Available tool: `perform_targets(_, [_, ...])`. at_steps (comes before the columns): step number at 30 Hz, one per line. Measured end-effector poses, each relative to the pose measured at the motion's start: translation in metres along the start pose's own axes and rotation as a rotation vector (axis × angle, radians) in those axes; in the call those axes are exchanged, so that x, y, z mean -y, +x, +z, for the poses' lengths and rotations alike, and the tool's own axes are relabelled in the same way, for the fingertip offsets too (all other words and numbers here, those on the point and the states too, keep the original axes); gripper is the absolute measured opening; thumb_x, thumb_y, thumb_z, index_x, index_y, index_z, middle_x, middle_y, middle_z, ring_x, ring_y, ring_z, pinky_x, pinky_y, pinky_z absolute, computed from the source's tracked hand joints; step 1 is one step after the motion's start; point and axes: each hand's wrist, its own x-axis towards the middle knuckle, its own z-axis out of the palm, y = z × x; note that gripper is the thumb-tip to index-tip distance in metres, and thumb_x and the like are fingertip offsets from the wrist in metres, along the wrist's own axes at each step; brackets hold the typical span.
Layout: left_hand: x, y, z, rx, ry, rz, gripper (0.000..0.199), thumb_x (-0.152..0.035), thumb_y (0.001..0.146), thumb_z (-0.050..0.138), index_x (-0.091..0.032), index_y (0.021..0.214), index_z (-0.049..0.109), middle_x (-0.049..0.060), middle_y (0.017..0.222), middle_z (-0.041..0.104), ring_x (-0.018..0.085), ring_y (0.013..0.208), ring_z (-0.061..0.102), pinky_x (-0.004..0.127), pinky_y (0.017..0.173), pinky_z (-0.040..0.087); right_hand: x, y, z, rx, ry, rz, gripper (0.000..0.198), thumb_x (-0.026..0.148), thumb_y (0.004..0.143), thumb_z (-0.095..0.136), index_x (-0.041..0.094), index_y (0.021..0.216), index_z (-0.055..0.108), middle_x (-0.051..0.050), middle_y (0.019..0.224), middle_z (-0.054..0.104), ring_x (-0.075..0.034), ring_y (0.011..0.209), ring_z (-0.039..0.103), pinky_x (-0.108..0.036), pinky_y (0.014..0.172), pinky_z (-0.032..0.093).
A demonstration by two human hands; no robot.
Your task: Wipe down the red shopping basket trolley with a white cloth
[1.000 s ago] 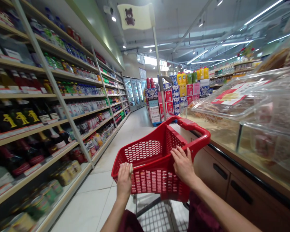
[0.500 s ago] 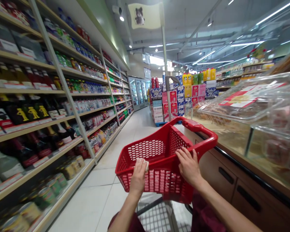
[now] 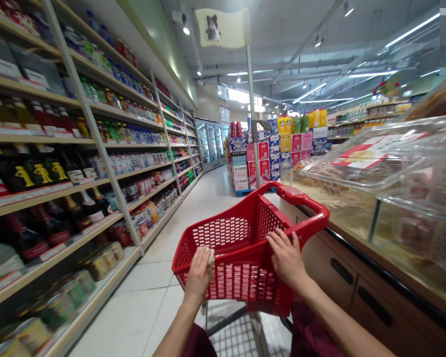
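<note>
A red plastic shopping cart basket (image 3: 223, 230) with a mesh of holes stands in front of me, on a cart with a lower rack. My left hand (image 3: 199, 272) presses a small white cloth (image 3: 211, 257) to the near rim, toward its left end. Only a corner of the cloth shows beside the fingers. Farther right, my right hand (image 3: 287, 255) lies over the same rim with its fingers hooked across the edge. The red handle (image 3: 315, 210) curves out beyond it, touched by neither hand.
Shelves of bottles and cans (image 3: 107, 178) line the left. At the right, a counter (image 3: 342, 263) carries clear plastic food packs (image 3: 379, 153). Stacked drink cartons (image 3: 258, 166) and a flag on a pole (image 3: 223, 28) stand ahead. Tiled floor (image 3: 141, 297) runs along the aisle.
My left hand has slid a little left along the rim with the cloth. My right hand keeps its place on the basket. The whole view has shifted slightly.
</note>
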Motion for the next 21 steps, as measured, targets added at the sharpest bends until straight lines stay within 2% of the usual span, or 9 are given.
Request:
perform_targets(4, [0.015, -0.007, -0.006, -0.145, 0.077, -0.182, 0.046, -0.010, 0.078, 0.029, -0.022, 0.118, 0.046, 0.006, 0.122, 0.051, 0.021, 0.122, 0.035, 0.046, 0.099, 0.036, 0.003, 0.001, 0.001, -0.009, 0.027, 0.025, 0.044, 0.009, 0.068, 0.043, 0.016, 0.108, 0.058, -0.005, 0.116, 0.057, -0.022, 0.116, 0.038, -0.046, 0.104, 0.006])
perform_targets(5, [0.011, -0.006, -0.005, -0.136, 0.072, -0.168, 0.045, -0.010, 0.078, 0.030, -0.022, 0.118, 0.047, 0.006, 0.122, 0.051, 0.021, 0.123, 0.034, 0.046, 0.099, 0.036, 0.004, 0.001, 0.000, -0.012, 0.035, 0.039, 0.043, 0.009, 0.068, 0.043, 0.016, 0.108, 0.058, -0.005, 0.115, 0.057, -0.022, 0.116, 0.038, -0.046, 0.104, 0.006])
perform_targets(9, [-0.018, 0.008, 0.007, 0.036, -0.027, 0.040, 0.041, -0.015, 0.081, 0.034, -0.024, 0.120, 0.045, 0.003, 0.128, 0.046, 0.019, 0.124, 0.032, 0.041, 0.100, 0.037, 0.004, 0.002, -0.002, 0.002, 0.047, 0.043, 0.044, 0.008, 0.068, 0.041, 0.016, 0.108, 0.058, -0.004, 0.116, 0.057, -0.022, 0.116, 0.039, -0.045, 0.104, 0.005])
perform_targets(11, [-0.017, 0.008, 0.008, 0.042, -0.029, 0.045, 0.042, -0.015, 0.081, 0.035, -0.024, 0.120, 0.044, 0.003, 0.129, 0.045, 0.019, 0.124, 0.033, 0.041, 0.100, 0.037, 0.002, 0.002, -0.003, 0.019, 0.035, 0.027, 0.045, 0.007, 0.068, 0.041, 0.017, 0.109, 0.057, -0.004, 0.117, 0.056, -0.022, 0.116, 0.039, -0.045, 0.103, 0.006])
perform_targets(15, [-0.004, 0.002, 0.005, -0.089, 0.044, -0.098, 0.042, -0.013, 0.080, 0.031, -0.023, 0.119, 0.046, 0.005, 0.124, 0.049, 0.021, 0.123, 0.034, 0.045, 0.099, 0.036, 0.002, 0.001, 0.000, 0.006, 0.006, 0.020, 0.045, 0.007, 0.068, 0.042, 0.017, 0.110, 0.057, -0.005, 0.117, 0.056, -0.022, 0.117, 0.037, -0.046, 0.103, 0.005])
perform_targets(17, [-0.016, 0.007, 0.009, -0.063, 0.027, -0.062, 0.041, -0.014, 0.081, 0.032, -0.023, 0.119, 0.046, 0.005, 0.125, 0.049, 0.021, 0.124, 0.033, 0.044, 0.099, 0.036, 0.003, 0.001, 0.001, -0.006, 0.005, 0.028, 0.045, 0.007, 0.068, 0.042, 0.017, 0.109, 0.057, -0.006, 0.116, 0.056, -0.023, 0.117, 0.037, -0.046, 0.104, 0.004])
perform_targets(19, [-0.035, 0.015, 0.015, 0.026, -0.020, 0.043, 0.041, -0.013, 0.081, 0.033, -0.023, 0.120, 0.045, 0.004, 0.128, 0.046, 0.019, 0.125, 0.031, 0.042, 0.100, 0.036, 0.003, 0.001, 0.001, 0.001, 0.014, 0.028, 0.045, 0.008, 0.068, 0.043, 0.017, 0.110, 0.057, -0.005, 0.117, 0.056, -0.022, 0.117, 0.037, -0.046, 0.104, 0.005])
perform_targets(21, [-0.045, 0.020, 0.016, 0.072, -0.045, 0.104, 0.043, -0.012, 0.081, 0.033, -0.022, 0.120, 0.044, 0.004, 0.129, 0.045, 0.019, 0.125, 0.030, 0.041, 0.100, 0.036, 0.002, 0.000, -0.001, 0.018, 0.026, 0.019, 0.046, 0.008, 0.069, 0.042, 0.017, 0.111, 0.056, -0.005, 0.118, 0.055, -0.022, 0.118, 0.036, -0.046, 0.104, 0.006])
